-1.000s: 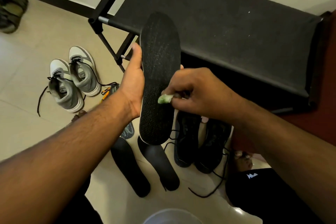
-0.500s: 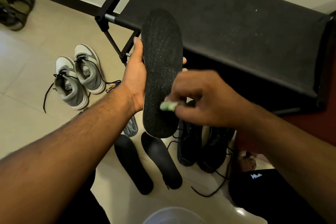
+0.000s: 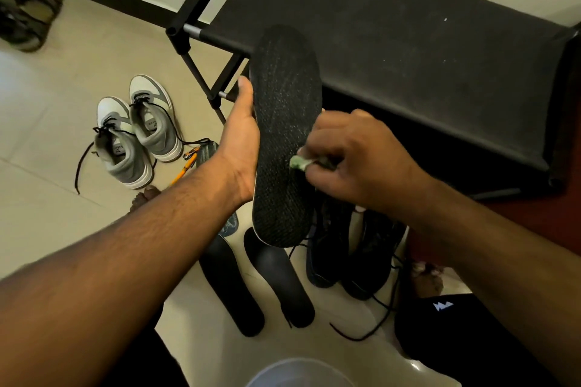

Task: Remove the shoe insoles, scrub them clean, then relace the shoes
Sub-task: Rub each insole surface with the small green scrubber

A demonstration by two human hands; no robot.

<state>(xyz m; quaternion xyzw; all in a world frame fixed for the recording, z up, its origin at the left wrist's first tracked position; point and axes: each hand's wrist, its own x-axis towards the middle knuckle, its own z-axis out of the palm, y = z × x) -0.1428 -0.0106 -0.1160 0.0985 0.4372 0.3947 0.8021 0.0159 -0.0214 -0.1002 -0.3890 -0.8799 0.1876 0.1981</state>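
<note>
Head view showed the left hand (image 3: 240, 138) gripping a black insole (image 3: 284, 135) upright; right hand (image 3: 349, 157) pinched a green brush (image 3: 300, 163) against it. Short, firm strokes would likely clean best.

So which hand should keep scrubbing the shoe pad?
The right hand: it already pinches the small green brush against the black textured insole. The left hand is busy gripping that insole's edge.

Left hand (image 3: 240, 138) raised, thumb up, gripping, right hand (image 3: 352, 154) curled, pinching
</note>
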